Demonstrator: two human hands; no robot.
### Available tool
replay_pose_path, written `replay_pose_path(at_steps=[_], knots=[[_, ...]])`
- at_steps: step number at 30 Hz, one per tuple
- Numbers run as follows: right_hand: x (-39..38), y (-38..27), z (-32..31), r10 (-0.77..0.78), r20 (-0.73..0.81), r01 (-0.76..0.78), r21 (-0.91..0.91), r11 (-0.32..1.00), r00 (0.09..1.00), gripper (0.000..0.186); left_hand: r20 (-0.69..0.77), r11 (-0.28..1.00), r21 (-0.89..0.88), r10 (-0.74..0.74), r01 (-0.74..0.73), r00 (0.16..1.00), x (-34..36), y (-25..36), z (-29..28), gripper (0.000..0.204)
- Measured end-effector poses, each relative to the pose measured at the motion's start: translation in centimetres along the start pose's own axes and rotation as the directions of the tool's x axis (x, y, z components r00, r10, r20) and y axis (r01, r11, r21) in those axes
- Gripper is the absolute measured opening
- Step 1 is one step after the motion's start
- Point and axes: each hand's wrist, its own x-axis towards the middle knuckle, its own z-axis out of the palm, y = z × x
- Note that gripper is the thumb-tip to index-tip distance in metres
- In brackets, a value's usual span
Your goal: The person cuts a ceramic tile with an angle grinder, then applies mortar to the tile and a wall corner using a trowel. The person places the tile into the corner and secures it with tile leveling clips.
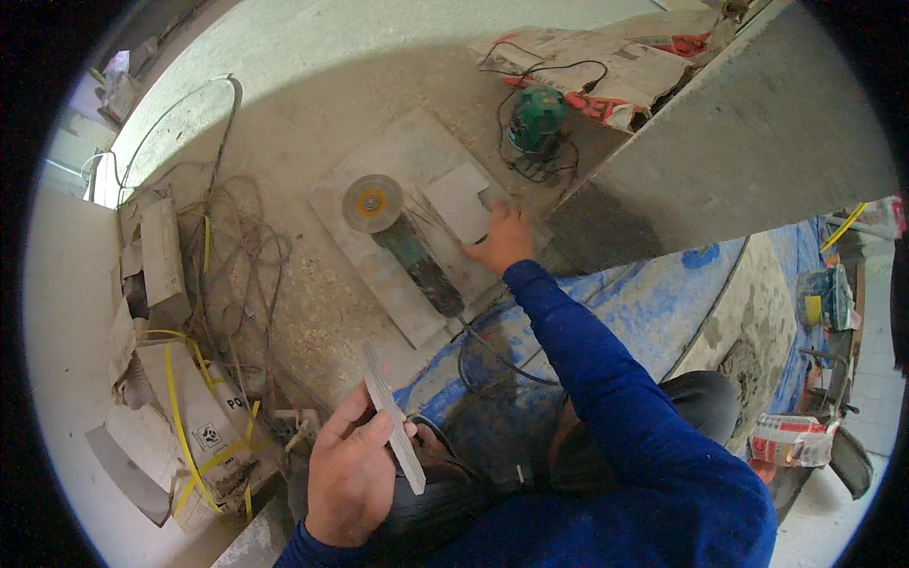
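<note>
In my left hand (350,473), a narrow pale strip of tile (392,417) is pinched between thumb and fingers, tilted above my lap. My right hand (507,239) reaches forward, fingers spread, at the right end of a light tile piece (458,202) with a notch in its upper right corner. That piece lies on a large grey slab (379,275) on the ground. Left of it on the slab rests a green angle grinder (415,257); its cutting disc (373,203) faces up. Whether my right fingertips press on the tile is hard to make out.
A green power tool (537,120) stands beyond the slab, near crumpled sacks (606,71). Tangled cables (237,227) and strapped boxes (194,407) lie at left. A grey panel (729,142) juts in at right above a blue tarp (615,293). The grinder's cord (502,360) runs toward me.
</note>
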Motion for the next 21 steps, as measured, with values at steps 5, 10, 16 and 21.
replay_pose_path(at_steps=[5, 10, 16, 21], knots=[[3.2, -0.2, -0.6, -0.020, -0.153, 0.023, 0.023, 0.999, 0.988, 0.110, -0.112, 0.958, 0.261, -0.095, 0.121, 0.989, 1.1, 1.3, -0.2, 0.048], [9.1, -1.0, -2.8, 0.037, -0.079, -0.028, 0.115, 0.993, 0.996, 0.110, 0.151, 0.108, 0.979, 0.163, -0.170, 0.975, 1.2, 2.2, 0.8, 0.016], [13.9, -2.7, -3.0, 0.058, -0.121, -0.037, 0.167, 0.985, 0.991, 0.095, 0.223, -0.159, 0.968, 0.186, -0.194, 0.957, 1.7, 3.3, 1.0, 0.022], [17.3, -3.4, -2.1, 0.115, -0.162, -0.078, 0.216, 0.973, 0.980, 0.085, -0.077, 0.962, 0.176, -0.196, 0.207, 0.977, 2.0, 3.5, 0.3, 0.059]])
